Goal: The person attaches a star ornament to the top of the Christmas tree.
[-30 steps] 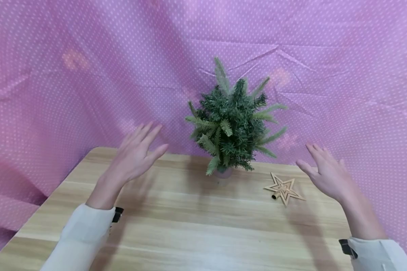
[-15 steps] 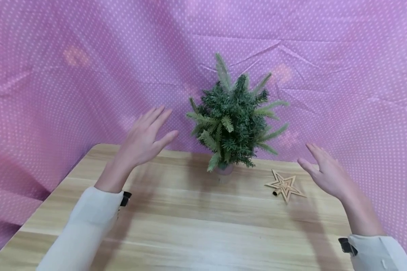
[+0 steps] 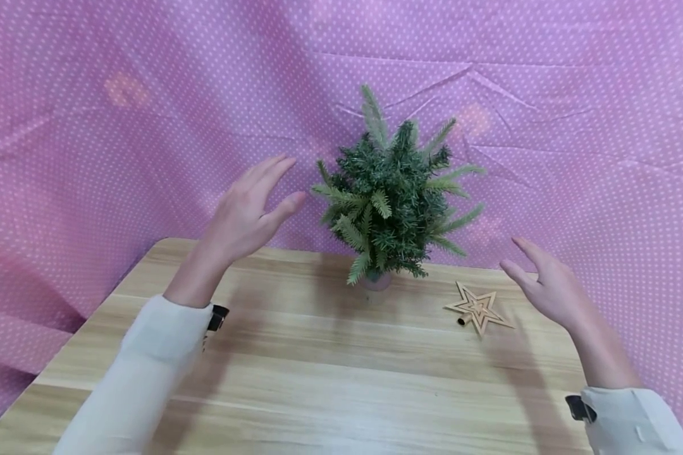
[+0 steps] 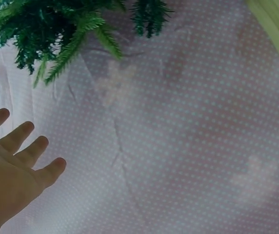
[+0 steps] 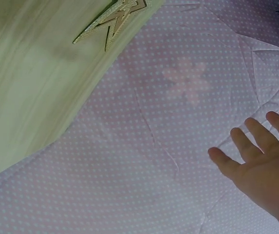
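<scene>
A small artificial Christmas tree (image 3: 393, 196) with green needled branches stands near the back of the table in the head view. To its left my left hand (image 3: 241, 212) is raised with fingers extended, the thumb tip close to the outer branches. My right hand (image 3: 552, 287) hovers at the right, fingers extended, holding nothing. Between that hand and the tree lies a gold star tree topper (image 3: 478, 308) with a short tube at its base. In the left wrist view, branches (image 4: 56, 34) hang above my spread fingers. The right wrist view shows part of the star (image 5: 115, 19).
The wooden table (image 3: 330, 354) has a rounded back left corner. Behind and around it hangs a pink dotted cloth (image 3: 205, 82) with creases, close behind the tree. Dark clips (image 3: 580, 409) sit at both sleeve cuffs.
My left hand has risen and moved right, closer to the tree. My right hand has barely moved. The tree and star stay in place on the table.
</scene>
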`<state>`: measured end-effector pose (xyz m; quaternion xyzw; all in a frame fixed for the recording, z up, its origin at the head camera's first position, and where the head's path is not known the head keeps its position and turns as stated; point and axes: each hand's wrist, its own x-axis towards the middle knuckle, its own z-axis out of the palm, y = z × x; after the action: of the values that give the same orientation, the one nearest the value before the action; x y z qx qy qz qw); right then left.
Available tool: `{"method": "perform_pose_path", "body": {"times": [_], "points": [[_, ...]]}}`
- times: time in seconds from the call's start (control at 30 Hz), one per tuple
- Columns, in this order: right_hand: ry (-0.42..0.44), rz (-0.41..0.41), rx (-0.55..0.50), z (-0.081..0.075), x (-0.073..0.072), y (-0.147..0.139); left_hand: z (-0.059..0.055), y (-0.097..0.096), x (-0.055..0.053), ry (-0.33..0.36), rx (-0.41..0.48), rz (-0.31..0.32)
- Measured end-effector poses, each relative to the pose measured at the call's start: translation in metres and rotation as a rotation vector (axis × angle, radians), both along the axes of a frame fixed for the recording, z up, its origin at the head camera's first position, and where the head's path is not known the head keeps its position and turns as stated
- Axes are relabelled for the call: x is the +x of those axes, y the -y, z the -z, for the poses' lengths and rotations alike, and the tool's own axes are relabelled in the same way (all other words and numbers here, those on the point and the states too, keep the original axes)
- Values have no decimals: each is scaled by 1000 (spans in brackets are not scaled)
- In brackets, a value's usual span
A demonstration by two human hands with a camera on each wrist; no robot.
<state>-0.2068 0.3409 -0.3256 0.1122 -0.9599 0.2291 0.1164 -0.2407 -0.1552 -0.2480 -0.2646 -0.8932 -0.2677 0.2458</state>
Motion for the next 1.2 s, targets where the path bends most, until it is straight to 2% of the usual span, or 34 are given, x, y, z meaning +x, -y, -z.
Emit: {"method": "perform_pose_path", "body": {"times": [0.17, 0.3, 0.53, 0.77, 0.93, 1.07, 1.2], "points": [[2, -1, -23, 3, 0, -3, -11, -8, -1, -7, 74, 40], [31, -14, -49, 7, -2, -4, -18, -13, 1, -10, 94, 52], [83, -18, -67, 16, -4, -9, -29, -24, 1, 15, 77, 46], [95, -68, -91, 23, -4, -12, -37, -33, -1, 52, 52, 67], [102, -101, -126, 27, -6, -11, -41, -38, -3, 45, 24, 72], [136, -101, -140, 30, -4, -11, -43, -42, -4, 36, 14, 84], [128, -104, -151, 34, -2, -11, -44, -45, -5, 33, 20, 98]]}}
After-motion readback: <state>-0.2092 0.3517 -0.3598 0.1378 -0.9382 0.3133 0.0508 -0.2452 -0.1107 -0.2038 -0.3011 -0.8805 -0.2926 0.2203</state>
